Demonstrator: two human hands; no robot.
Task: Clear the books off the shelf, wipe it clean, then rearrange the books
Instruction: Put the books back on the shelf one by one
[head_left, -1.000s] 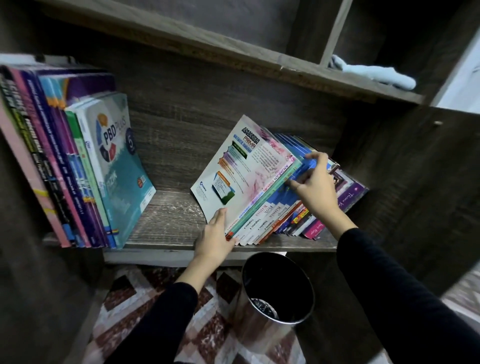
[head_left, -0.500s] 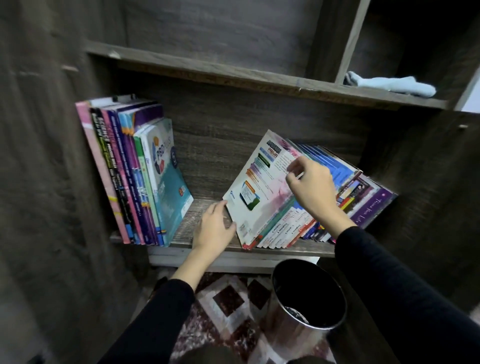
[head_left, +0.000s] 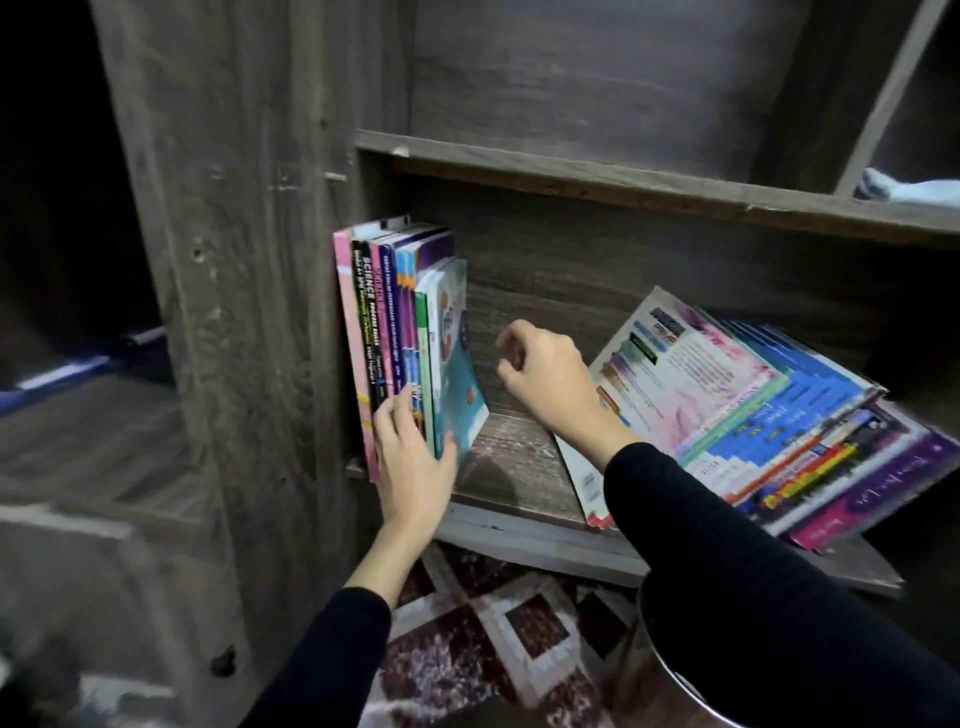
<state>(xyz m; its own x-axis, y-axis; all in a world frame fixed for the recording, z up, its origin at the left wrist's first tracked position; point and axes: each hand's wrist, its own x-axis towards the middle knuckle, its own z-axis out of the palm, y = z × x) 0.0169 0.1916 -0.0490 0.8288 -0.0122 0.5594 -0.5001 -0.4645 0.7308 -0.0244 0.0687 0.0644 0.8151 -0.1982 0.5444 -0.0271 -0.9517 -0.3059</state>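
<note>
Several upright books (head_left: 395, 312) stand at the left end of the wooden shelf (head_left: 514, 467), against its side wall. My left hand (head_left: 413, 467) holds their lower ends, with the fingers on the spines and the thumb round the teal outer book (head_left: 457, 374). A second group of books (head_left: 753, 415) leans to the right on the shelf's right half. My right hand (head_left: 545, 379) hangs in the air between the two groups, its fingers curled and holding nothing.
A light blue cloth (head_left: 914, 189) lies on the shelf above, at the far right. A metal bin (head_left: 665, 686) stands on the patterned floor (head_left: 493, 649) under my right arm. A thick wooden upright (head_left: 234, 312) bounds the shelf on the left.
My right hand has let go of the leaning books and moved left into the gap. My left hand has moved from the shelf's front edge to the upright books. The view has swung left.
</note>
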